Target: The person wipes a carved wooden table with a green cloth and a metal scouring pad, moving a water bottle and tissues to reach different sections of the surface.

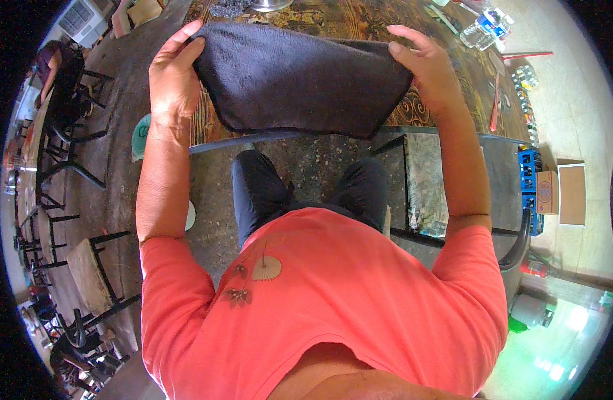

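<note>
A dark cloth with a black edge [301, 82] is stretched between my two hands above the near edge of a patterned wooden table [206, 127]. My left hand [176, 75] pinches its upper left corner between thumb and fingers. At the upper right corner is my right hand [426, 65], its thumb against the cloth and its index finger raised; the other fingers are partly hidden behind the cloth. The lower edge of the cloth hangs loose, slightly over the table's edge.
Plastic bottles [486, 29] and a red-handled fly swatter [495, 95] lie on the table's right side. A metal bowl [271, 4] stands at the far edge. A chair [424, 185] is beside my right leg. A person [61, 75] sits at another table, far left.
</note>
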`<state>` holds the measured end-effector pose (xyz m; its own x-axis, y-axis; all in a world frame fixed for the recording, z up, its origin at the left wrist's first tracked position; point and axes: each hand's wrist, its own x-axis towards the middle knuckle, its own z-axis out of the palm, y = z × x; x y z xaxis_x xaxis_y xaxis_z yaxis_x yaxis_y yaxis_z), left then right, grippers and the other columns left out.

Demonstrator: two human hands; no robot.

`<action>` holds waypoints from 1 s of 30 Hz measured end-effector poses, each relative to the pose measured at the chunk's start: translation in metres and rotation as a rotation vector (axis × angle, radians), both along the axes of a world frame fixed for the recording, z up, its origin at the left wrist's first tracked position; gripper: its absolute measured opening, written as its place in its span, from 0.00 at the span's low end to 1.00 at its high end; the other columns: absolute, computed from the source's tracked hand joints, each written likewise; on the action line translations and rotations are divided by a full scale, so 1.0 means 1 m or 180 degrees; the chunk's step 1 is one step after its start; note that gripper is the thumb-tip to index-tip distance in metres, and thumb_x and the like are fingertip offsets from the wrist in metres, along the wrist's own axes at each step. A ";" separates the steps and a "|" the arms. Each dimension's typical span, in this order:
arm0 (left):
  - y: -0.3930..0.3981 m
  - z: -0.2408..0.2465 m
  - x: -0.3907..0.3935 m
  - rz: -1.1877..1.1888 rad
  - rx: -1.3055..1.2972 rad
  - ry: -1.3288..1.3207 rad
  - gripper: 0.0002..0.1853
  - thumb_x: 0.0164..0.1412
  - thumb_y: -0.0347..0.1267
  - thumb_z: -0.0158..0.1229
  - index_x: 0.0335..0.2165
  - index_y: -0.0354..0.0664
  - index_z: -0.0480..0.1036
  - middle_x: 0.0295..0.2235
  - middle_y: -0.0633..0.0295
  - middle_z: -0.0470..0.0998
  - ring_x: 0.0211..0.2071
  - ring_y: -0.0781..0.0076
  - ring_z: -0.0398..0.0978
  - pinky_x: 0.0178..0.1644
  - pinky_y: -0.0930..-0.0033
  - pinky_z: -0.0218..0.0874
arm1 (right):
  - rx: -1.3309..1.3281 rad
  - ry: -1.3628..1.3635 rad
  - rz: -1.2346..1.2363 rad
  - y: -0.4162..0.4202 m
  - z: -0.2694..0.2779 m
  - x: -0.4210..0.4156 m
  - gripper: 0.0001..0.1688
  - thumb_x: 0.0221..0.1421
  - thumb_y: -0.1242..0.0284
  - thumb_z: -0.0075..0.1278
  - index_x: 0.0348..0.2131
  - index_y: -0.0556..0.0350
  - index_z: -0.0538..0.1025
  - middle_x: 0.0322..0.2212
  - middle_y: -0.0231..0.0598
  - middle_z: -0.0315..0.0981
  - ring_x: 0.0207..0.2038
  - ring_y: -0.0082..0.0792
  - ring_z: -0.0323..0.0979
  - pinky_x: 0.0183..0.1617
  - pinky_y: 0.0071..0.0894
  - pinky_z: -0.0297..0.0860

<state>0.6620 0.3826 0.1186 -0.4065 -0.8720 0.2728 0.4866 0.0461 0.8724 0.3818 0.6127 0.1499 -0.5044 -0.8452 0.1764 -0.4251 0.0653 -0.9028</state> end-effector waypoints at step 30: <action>-0.035 0.030 -0.015 0.0836 -0.2486 -0.2924 0.14 0.60 0.29 0.50 0.44 0.39 0.72 0.32 0.58 0.77 0.24 0.72 0.75 0.31 0.73 0.67 | -0.0367 0.1650 -0.1141 -0.025 0.006 -0.045 0.23 0.51 0.59 0.55 0.38 0.60 0.75 0.29 0.38 0.75 0.32 0.25 0.71 0.39 0.25 0.67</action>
